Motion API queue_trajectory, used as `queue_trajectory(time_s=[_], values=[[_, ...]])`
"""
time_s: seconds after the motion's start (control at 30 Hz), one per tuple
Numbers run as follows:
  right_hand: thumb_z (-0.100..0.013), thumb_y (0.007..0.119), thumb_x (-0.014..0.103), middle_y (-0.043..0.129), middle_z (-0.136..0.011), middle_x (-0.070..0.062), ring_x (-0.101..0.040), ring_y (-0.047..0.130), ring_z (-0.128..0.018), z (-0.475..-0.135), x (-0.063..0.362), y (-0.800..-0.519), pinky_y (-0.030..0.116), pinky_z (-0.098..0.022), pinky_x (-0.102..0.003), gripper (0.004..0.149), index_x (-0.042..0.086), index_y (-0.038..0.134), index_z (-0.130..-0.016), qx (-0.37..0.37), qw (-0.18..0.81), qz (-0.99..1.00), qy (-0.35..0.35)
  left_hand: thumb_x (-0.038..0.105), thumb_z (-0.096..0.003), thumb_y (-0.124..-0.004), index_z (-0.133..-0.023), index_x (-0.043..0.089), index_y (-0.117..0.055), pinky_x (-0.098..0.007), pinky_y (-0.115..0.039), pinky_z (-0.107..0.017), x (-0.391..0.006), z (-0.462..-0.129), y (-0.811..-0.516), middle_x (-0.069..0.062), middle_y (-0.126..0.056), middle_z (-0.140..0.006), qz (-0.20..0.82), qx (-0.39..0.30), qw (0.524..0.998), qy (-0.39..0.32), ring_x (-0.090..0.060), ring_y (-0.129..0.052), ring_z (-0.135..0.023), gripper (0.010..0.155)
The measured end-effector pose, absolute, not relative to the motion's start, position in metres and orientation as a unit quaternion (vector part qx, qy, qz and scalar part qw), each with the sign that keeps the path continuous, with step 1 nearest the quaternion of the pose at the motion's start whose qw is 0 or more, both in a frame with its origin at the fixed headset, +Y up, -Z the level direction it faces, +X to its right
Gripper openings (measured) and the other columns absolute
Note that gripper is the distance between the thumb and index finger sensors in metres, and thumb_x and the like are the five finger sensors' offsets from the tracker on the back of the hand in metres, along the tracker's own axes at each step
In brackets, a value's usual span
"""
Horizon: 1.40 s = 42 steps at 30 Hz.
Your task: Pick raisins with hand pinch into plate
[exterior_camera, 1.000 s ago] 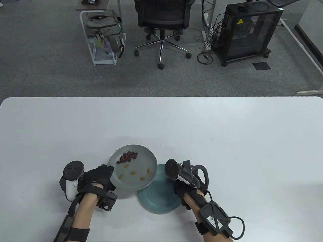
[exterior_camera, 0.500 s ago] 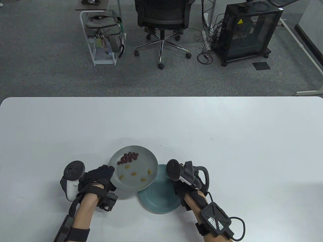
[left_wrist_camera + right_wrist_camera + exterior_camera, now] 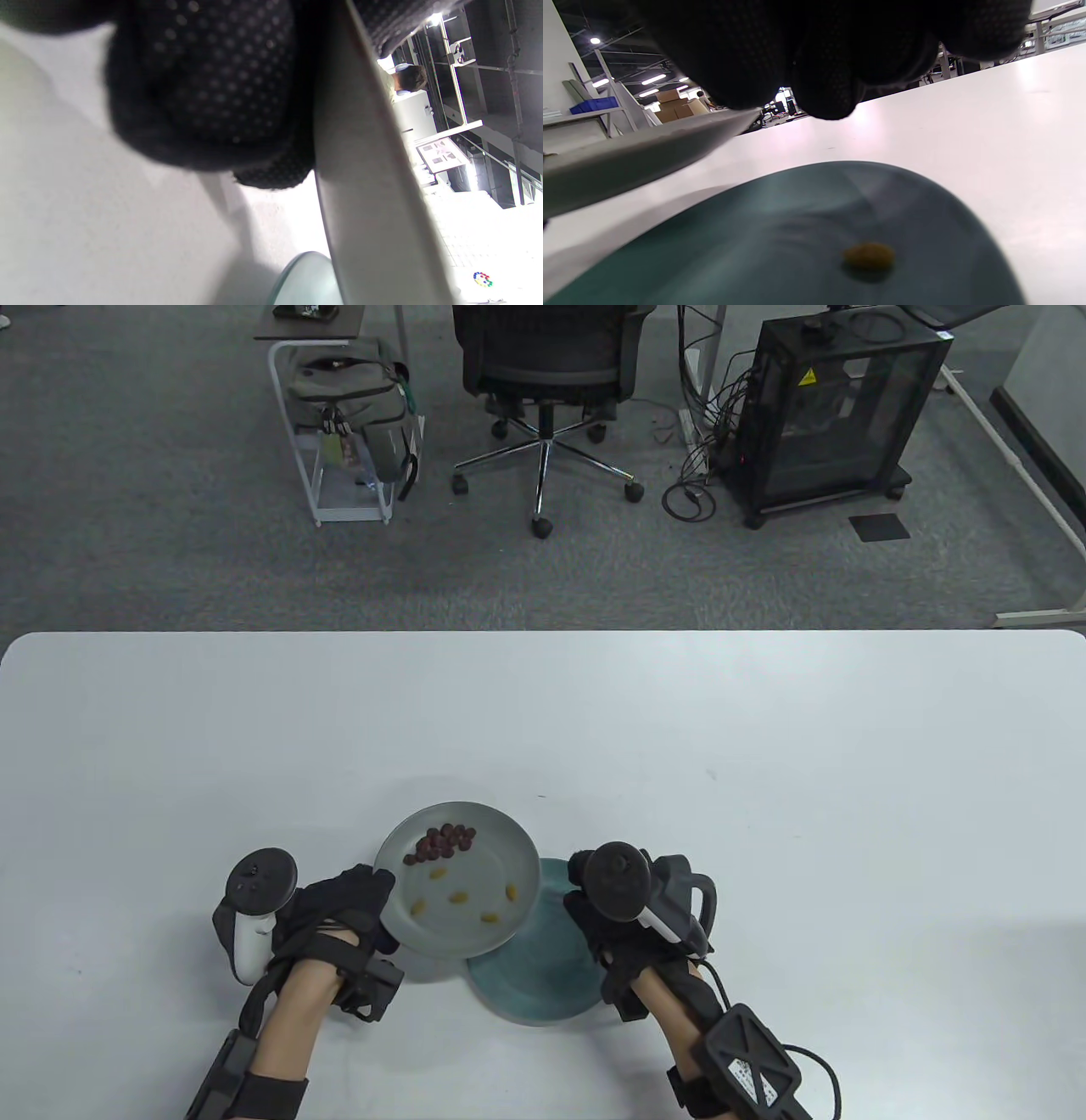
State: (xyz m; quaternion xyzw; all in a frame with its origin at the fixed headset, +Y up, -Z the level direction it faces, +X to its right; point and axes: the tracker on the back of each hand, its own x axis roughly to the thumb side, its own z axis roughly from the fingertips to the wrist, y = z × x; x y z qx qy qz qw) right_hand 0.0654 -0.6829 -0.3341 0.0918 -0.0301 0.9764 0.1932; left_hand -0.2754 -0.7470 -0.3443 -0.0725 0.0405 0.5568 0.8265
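My left hand (image 3: 380, 892) grips the left rim of a grey plate (image 3: 492, 848) and holds it tilted above the table; its underside fills the left wrist view (image 3: 369, 190). The plate carries a cluster of dark raisins (image 3: 441, 841) and several yellow raisins (image 3: 459, 897). A teal plate (image 3: 534, 980) lies on the table, partly under the grey one. My right hand (image 3: 587, 914) hovers over the teal plate's right side. In the right wrist view its fingers (image 3: 823, 63) hang bunched, and one yellow raisin (image 3: 869, 255) lies on the teal plate (image 3: 746, 237) below them.
The white table (image 3: 764, 780) stretches wide behind and to both sides of the plates. An office chair (image 3: 547, 373), a cart with a bag (image 3: 352, 407) and a black cabinet (image 3: 836, 407) stand on the floor beyond the far edge.
Both hands shifted a little right and toward me. The grey plate moved with my left hand. My right hand turned so its tracker now sits over the fingers.
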Motion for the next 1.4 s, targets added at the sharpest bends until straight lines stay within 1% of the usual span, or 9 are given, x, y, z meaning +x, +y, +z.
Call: queue_trajectory(time_s=[0.2,0.33,0.37,0.47,0.63,0.77,0.97,1.2,1.4], values=[[-0.04,0.096,0.039,0.1,-0.076,-0.009,-0.035,0.091,-0.063,-0.33,0.06,-0.679,0.08,-0.047,-0.049,0.054,0.016,0.082,-0.087,0.101,0.19,0.976,-0.025,0.032,-0.0499,-0.078,-0.078,-0.011,-0.079,-0.04,-0.086,-0.015,-0.267,-0.343,-0.747,-0.014,-0.113,-0.05,0.552,-0.08,0.829,0.027,-0.024,-0.109,-0.014,0.051],[-0.041,0.094,0.044,0.095,-0.082,-0.012,-0.037,0.088,-0.066,-0.329,0.058,-0.681,0.079,-0.048,-0.049,0.056,0.019,0.08,-0.09,0.095,0.204,0.974,-0.007,0.032,-0.0499,-0.078,-0.078,-0.011,-0.079,-0.04,-0.086,-0.015,-0.262,-0.342,-0.748,-0.014,-0.113,-0.05,0.555,-0.086,0.827,0.021,-0.024,-0.109,-0.016,0.051],[-0.042,0.094,0.044,0.094,-0.083,-0.013,-0.038,0.087,-0.067,-0.329,0.057,-0.682,0.078,-0.049,-0.05,0.057,0.019,0.079,-0.09,0.094,0.207,0.974,0.001,0.032,-0.0499,-0.078,-0.078,-0.011,-0.079,-0.04,-0.086,-0.015,-0.261,-0.342,-0.748,-0.014,-0.113,-0.05,0.558,-0.088,0.825,0.018,-0.025,-0.109,-0.014,0.051],[-0.042,0.093,0.045,0.093,-0.084,-0.014,-0.038,0.087,-0.067,-0.328,0.056,-0.682,0.079,-0.049,-0.05,0.058,0.018,0.079,-0.091,0.092,0.207,0.974,-0.004,0.032,-0.0499,-0.078,-0.078,-0.011,-0.079,-0.04,-0.086,-0.015,-0.258,-0.341,-0.747,-0.014,-0.113,-0.05,0.555,-0.088,0.827,0.014,-0.024,-0.109,-0.016,0.051],[-0.042,0.092,0.048,0.09,-0.089,-0.018,-0.041,0.086,-0.07,-0.328,0.05,-0.685,0.078,-0.05,-0.051,0.058,0.021,0.077,-0.092,0.078,0.194,0.978,0.022,0.032,-0.0499,-0.078,-0.078,-0.01,-0.079,-0.04,-0.086,-0.015,-0.255,-0.341,-0.747,-0.014,-0.113,-0.05,0.554,-0.09,0.828,0.007,-0.024,-0.109,-0.016,0.051],[-0.043,0.091,0.048,0.088,-0.091,-0.02,-0.042,0.086,-0.07,-0.329,0.045,-0.69,0.078,-0.05,-0.051,0.057,0.023,0.077,-0.093,0.072,0.181,0.98,0.029,0.032,-0.0499,-0.078,-0.078,-0.01,-0.078,-0.04,-0.086,-0.015,-0.253,-0.341,-0.747,-0.014,-0.113,-0.05,0.554,-0.092,0.827,0.004,-0.025,-0.109,-0.016,0.051],[-0.042,0.092,0.048,0.09,-0.09,-0.021,-0.042,0.087,-0.069,-0.332,0.041,-0.693,0.079,-0.049,-0.051,0.058,0.02,0.078,-0.092,0.063,0.181,0.98,0.049,0.032,-0.0498,-0.078,-0.078,-0.01,-0.078,-0.04,-0.086,-0.015,-0.252,-0.341,-0.748,-0.014,-0.113,-0.05,0.549,-0.094,0.83,0.001,-0.025,-0.109,-0.016,0.051],[-0.041,0.094,0.047,0.091,-0.086,-0.021,-0.042,0.087,-0.066,-0.334,0.035,-0.697,0.078,-0.049,-0.052,0.055,0.02,0.083,-0.087,0.043,0.161,0.984,0.061,0.032,-0.0497,-0.078,-0.079,-0.01,-0.079,-0.04,-0.086,-0.015,-0.249,-0.341,-0.749,-0.014,-0.112,-0.05,0.542,-0.095,0.835,-0.001,-0.025,-0.109,-0.015,0.051],[-0.039,0.097,0.048,0.092,-0.082,-0.02,-0.04,0.088,-0.062,-0.336,0.033,-0.699,0.079,-0.048,-0.052,0.052,0.021,0.087,-0.082,0.028,0.148,0.987,0.055,0.032,-0.0497,-0.078,-0.078,-0.01,-0.079,-0.04,-0.086,-0.015,-0.247,-0.341,-0.75,-0.014,-0.112,-0.05,0.543,-0.098,0.834,0.0,-0.025,-0.109,-0.015,0.051]])
